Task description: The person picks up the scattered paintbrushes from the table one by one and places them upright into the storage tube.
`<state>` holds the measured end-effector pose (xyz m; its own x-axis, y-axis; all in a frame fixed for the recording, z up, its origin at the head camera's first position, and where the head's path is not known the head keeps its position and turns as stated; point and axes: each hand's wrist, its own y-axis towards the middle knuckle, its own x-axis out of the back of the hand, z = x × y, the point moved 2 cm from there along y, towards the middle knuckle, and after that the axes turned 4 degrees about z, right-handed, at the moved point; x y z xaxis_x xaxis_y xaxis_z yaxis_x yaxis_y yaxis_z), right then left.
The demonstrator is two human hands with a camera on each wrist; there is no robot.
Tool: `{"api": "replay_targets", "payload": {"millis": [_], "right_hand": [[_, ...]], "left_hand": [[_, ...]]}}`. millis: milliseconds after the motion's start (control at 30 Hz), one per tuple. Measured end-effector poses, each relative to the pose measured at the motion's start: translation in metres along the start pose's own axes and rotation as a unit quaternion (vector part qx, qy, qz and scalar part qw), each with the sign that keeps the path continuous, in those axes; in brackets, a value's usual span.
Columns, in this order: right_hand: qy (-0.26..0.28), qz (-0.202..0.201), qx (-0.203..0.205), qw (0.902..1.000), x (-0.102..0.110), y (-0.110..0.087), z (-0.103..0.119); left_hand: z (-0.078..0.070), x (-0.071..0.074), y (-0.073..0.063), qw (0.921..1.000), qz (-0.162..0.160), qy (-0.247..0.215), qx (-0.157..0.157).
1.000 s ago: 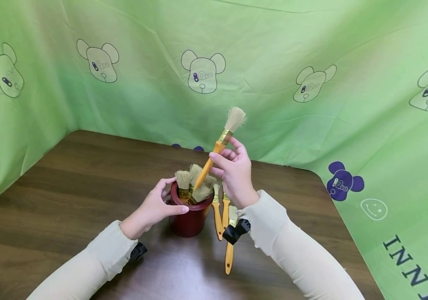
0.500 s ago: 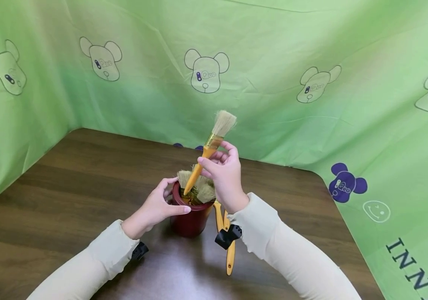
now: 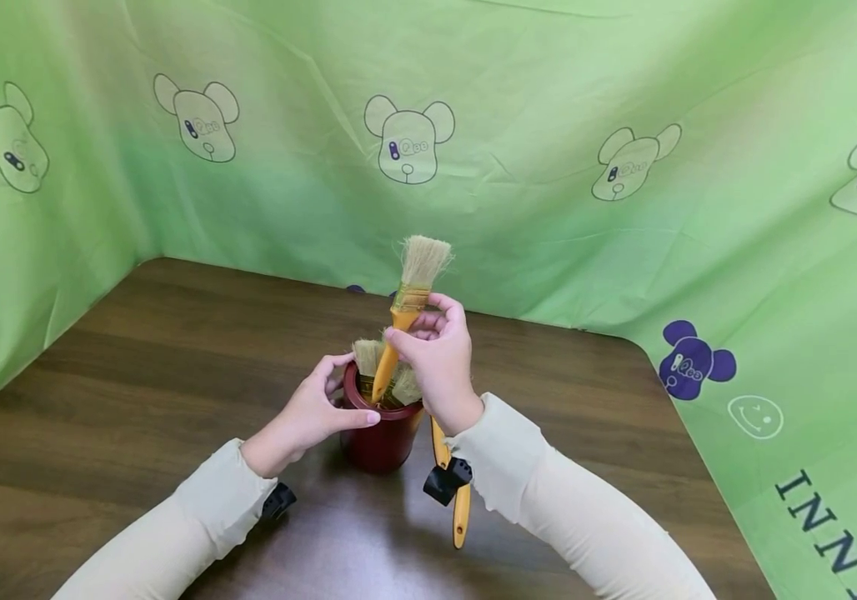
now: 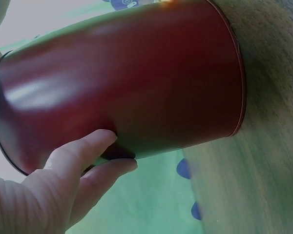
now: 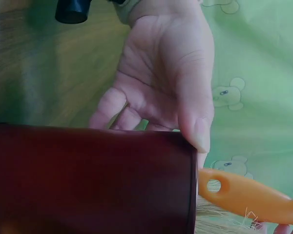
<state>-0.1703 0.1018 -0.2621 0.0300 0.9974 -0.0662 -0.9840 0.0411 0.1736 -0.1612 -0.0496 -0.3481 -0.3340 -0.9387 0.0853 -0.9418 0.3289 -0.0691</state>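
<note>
Head view: set above and behind both forearms, facing forward and down across the tabletop (image 3: 136,375) toward the green backdrop (image 3: 548,125); it takes in the whole scene at middle range.

Left wrist view: very close, beside the red cup (image 4: 127,83), which fills most of the picture and appears tipped sideways.

Right wrist view: close, level with the cup rim, facing the left hand (image 5: 161,83) across it.

All 3 views share the red cup; both wrist views show backdrop behind.
</note>
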Motion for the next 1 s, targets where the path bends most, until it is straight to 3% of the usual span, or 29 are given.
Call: {"api": "replay_targets", "payload": {"millis": [633,1000], "right_hand": [[-0.051,0.009,0.004,0.9987,0.001,0.002,-0.003],[-0.051,0.027,-0.027,0.9980,0.010,0.006,-0.010]], "left_hand": [[-0.001,0.001,-0.001,1.0000,0.000,0.000,-0.003],[0.000,0.000,0.000,1.0000,0.002,-0.008,0.002]]}}
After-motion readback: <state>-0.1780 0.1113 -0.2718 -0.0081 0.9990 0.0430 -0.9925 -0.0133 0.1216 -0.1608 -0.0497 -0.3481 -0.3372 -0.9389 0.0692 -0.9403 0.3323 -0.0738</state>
